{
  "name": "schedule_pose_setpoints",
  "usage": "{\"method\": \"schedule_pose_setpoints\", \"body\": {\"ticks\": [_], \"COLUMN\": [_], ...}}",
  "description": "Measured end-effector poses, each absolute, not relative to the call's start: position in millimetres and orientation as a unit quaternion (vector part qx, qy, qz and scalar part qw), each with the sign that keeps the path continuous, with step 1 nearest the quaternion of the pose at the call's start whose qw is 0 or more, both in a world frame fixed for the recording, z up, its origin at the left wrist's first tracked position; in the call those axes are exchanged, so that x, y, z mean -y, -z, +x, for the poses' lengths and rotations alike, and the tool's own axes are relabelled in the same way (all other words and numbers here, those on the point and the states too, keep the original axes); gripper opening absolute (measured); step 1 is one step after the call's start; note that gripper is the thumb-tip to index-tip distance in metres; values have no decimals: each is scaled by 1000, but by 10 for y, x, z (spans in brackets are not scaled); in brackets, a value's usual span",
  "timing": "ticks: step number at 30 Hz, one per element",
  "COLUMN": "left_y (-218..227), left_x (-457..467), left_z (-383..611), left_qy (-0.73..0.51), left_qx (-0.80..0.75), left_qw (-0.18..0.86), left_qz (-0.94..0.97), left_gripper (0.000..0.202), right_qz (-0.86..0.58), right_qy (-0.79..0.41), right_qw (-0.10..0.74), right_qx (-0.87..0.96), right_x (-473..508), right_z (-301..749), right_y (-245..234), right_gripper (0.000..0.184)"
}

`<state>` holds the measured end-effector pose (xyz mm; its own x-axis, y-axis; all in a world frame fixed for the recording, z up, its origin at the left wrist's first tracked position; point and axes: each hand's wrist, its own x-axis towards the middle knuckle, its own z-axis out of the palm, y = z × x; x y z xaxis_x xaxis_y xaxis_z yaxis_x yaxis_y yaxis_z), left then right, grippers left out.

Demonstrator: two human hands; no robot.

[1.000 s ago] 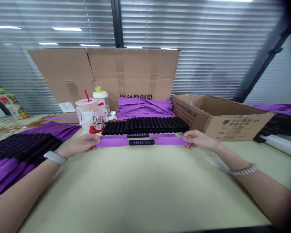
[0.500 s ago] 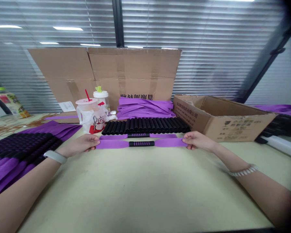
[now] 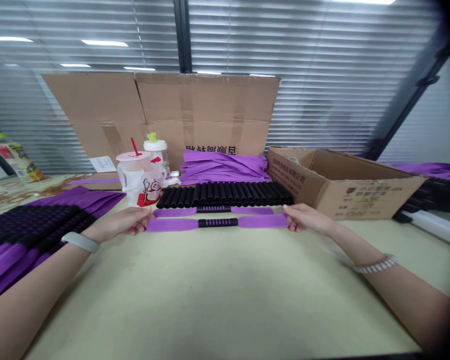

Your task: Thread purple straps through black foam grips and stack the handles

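Note:
A purple strap with a slotted black tube handle at its middle stretches sideways in front of me, low over the table. My left hand has its fingers closed at the strap's left end. At the other end, the fingertips of my right hand pinch the purple band. Just behind lies a second purple strap with a similar black handle, parallel to the first. Beyond that sits a row of black tubes, side by side.
A stack of purple strips lies behind the tubes. To the right stands an open cardboard box. Strapped black handles are piled at the left. A bagged drink cup and a lidded bottle stand back left.
My left hand has shifted slightly left, and the strap's left end has dipped a little with it. The right hand has barely moved.

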<state>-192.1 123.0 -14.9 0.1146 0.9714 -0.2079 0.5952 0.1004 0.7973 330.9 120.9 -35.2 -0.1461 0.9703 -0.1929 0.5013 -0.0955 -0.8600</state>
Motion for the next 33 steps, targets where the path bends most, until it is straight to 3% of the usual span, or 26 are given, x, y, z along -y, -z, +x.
{"method": "schedule_pose_setpoints", "body": {"ticks": [5, 10, 16, 19, 23, 27, 33], "left_y": [112, 112, 124, 118, 98, 98, 108], "left_x": [-1181, -1189, -1151, -1113, -1072, -1050, -1071], "left_z": [-1903, -1913, -1799, -1729, -1674, -1653, -1666], "left_qy": [-186, -149, -127, -128, -116, -90, -77], "left_qx": [-595, -611, -646, -650, -641, -603, -588], "left_qw": [381, 360, 152, 103, 83, 102, 163], "left_qz": [683, 689, 737, 742, 754, 786, 789], "left_gripper": [53, 56, 47, 47, 44, 35, 36], "right_qz": [-592, -599, -613, -619, -620, -606, -453], "right_qy": [-448, -457, -442, -419, -351, -199, -53], "right_qw": [260, 259, 260, 255, 240, 264, 277], "right_qx": [618, 605, 602, 614, 660, 724, 846], "right_x": [-1190, -1212, -1242, -1242, -1235, -1187, -1050], "right_z": [3307, 3324, 3307, 3294, 3297, 3204, 2627], "right_y": [339, 366, 399, 398, 386, 380, 429], "right_gripper": [51, 47, 51, 52, 44, 30, 28]}}
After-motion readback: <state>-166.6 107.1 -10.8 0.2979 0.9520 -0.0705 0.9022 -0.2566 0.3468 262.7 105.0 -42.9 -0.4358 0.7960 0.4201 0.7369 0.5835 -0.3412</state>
